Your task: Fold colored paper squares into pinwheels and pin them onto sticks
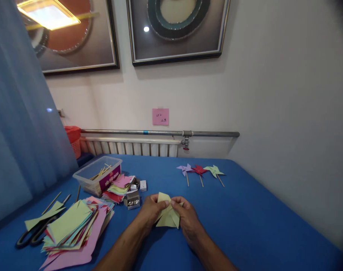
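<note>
Between my two hands is a piece of pale yellow-green paper [168,219], creased and with slits running in from its corners. My left hand [152,210] pinches its left side, the thumb lying near the middle. My right hand [186,214] grips the right side, thumb and fingers closed on the paper. The sheet is just above the blue table. To the left of my left hand stand a small open box of shiny metal pieces [132,200] and a little white box [143,186].
Scissors [37,234] and a stack of coloured paper [71,222] lie at left. Behind them are a clear plastic tub of sticks [96,175] and smaller coloured sheets [119,190]. Finished pinwheels in purple [185,170], red [198,170] and green [214,171] lie at back right.
</note>
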`<state>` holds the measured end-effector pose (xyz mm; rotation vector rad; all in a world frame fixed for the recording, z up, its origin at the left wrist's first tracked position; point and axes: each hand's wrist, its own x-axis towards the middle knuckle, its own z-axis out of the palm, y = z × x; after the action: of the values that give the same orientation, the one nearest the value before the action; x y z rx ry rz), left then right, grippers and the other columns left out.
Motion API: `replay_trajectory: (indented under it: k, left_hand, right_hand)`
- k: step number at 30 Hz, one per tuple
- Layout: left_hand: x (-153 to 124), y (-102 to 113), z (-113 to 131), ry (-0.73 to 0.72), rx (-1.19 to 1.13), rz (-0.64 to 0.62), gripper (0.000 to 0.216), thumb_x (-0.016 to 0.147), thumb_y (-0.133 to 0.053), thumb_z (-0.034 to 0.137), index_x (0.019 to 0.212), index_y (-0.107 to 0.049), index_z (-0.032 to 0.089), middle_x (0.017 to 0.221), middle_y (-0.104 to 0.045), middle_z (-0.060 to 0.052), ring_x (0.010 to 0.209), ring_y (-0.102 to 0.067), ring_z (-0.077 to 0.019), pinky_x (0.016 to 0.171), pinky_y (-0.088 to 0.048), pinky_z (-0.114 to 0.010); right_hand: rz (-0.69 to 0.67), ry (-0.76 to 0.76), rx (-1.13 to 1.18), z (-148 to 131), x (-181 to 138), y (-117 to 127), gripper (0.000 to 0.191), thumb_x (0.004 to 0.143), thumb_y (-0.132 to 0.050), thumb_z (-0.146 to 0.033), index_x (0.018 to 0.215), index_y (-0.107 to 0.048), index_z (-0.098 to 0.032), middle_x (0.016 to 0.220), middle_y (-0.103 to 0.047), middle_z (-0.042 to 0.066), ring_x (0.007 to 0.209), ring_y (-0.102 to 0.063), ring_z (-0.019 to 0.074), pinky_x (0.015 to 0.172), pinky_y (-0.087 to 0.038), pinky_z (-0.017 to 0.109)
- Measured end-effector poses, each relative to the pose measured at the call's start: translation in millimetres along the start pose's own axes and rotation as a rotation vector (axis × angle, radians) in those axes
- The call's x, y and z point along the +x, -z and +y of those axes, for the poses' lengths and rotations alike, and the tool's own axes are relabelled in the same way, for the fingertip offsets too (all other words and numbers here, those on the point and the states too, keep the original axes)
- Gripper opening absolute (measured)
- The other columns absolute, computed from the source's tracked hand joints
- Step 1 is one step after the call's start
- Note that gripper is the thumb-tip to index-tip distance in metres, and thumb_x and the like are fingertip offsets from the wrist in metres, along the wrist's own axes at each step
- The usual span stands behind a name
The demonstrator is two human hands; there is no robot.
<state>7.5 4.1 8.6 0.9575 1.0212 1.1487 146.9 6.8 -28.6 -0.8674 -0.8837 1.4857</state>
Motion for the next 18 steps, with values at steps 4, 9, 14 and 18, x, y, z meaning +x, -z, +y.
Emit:
replay_trajectory:
  k: [4, 9, 14, 18]
  left_hand:
    - [1.8, 1.7, -2.8, -0.003, 0.021, 0.019, 0.042, 0.05, -0.09, 0.04, 0.075, -0.071, 0.012, 0.063, -0.069, -0.005, 0.055, -0.059, -0.0152, 0.056, -0.044, -0.027]
    - [1.2, 2.8, -2.0, 0.0, 0.039, 0.009, 0.04, 0.052, -0.089, 0.037, 0.077, -0.072, 0.011, 0.064, -0.069, -0.006, 0.057, -0.061, -0.0161, 0.057, -0.046, -0.027]
    - [5.3, 4.0, -7.6, -0.008, 0.029, 0.05, 0.045, 0.049, -0.09, 0.041, 0.076, -0.071, 0.011, 0.063, -0.07, -0.006, 0.054, -0.06, -0.0158, 0.055, -0.045, -0.027]
    - [9.5, 5.3, -12.6, -0.011, 0.016, 0.067, 0.045, 0.051, -0.089, 0.042, 0.077, -0.072, 0.011, 0.062, -0.07, -0.006, 0.053, -0.06, -0.0163, 0.053, -0.045, -0.027]
  right_hand:
    - [0.022, -0.024, 0.008, -0.5, 0.8, -0.6, 0.045, 0.058, -0.093, -0.05, 0.079, -0.066, -0.022, 0.061, -0.067, -0.003, 0.054, -0.058, 0.0155, 0.057, -0.045, 0.028]
    - [0.023, -0.037, 0.004, -2.5, -0.2, -2.1, 0.042, 0.058, -0.092, -0.047, 0.079, -0.065, -0.022, 0.061, -0.067, -0.003, 0.055, -0.059, 0.0167, 0.058, -0.046, 0.029]
    - [0.029, -0.046, 0.014, -4.6, -2.5, -3.9, 0.042, 0.059, -0.092, -0.048, 0.079, -0.066, -0.022, 0.06, -0.066, -0.003, 0.055, -0.058, 0.0157, 0.058, -0.045, 0.028]
    - [0.029, -0.035, -0.013, -6.0, -3.9, -5.3, 0.045, 0.06, -0.09, -0.054, 0.078, -0.067, -0.021, 0.059, -0.065, -0.003, 0.054, -0.056, 0.0145, 0.056, -0.043, 0.027]
